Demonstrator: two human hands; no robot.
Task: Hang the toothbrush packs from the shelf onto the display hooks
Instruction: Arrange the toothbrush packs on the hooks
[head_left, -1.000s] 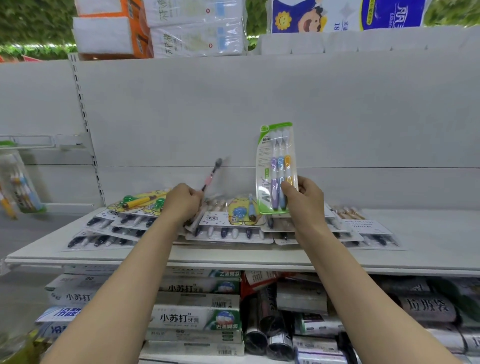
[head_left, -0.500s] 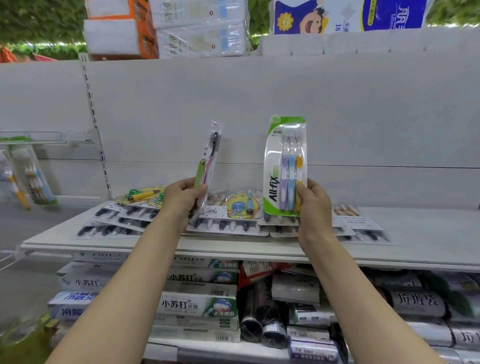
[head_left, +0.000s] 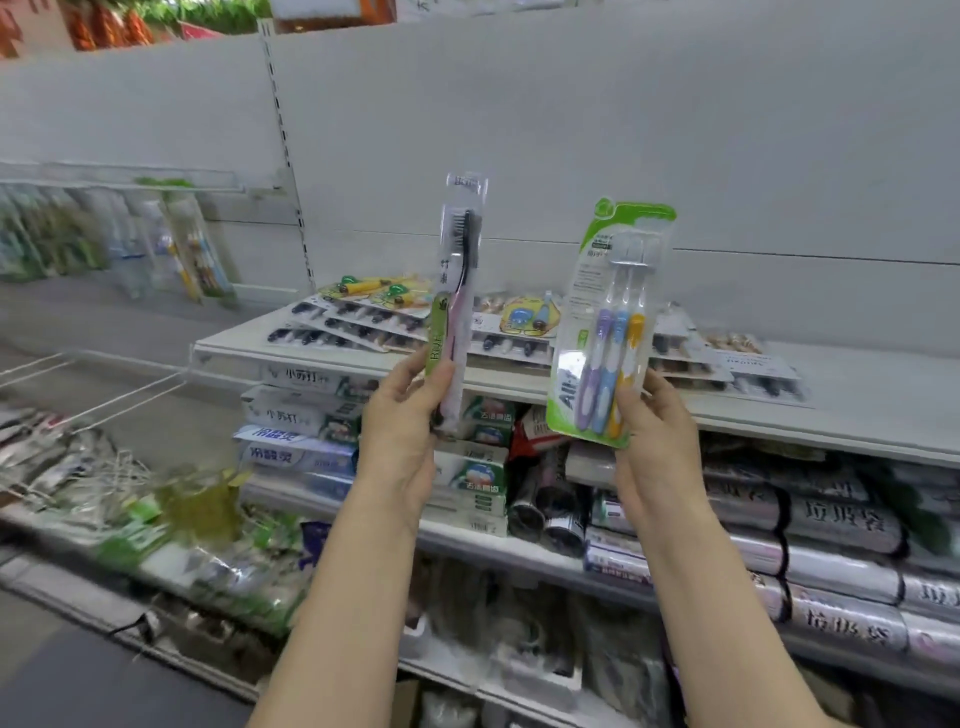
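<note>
One toothbrush pack upright in each hand, lifted clear of the shelf.

My left hand (head_left: 402, 431) pinches the slim single-brush pack (head_left: 460, 291), pink handle and black bristles, by its lower end. My right hand (head_left: 657, 447) grips the green three-brush pack (head_left: 608, 332) at its bottom corner, fingers curled behind. Both look light: stiff card under slick clear blister, likely to twist or slip. Holding low leaves the tops above my fingertips free for a hook. More packs (head_left: 363, 317) lie flat on the shelf (head_left: 857, 410) beyond my knuckles.
</note>
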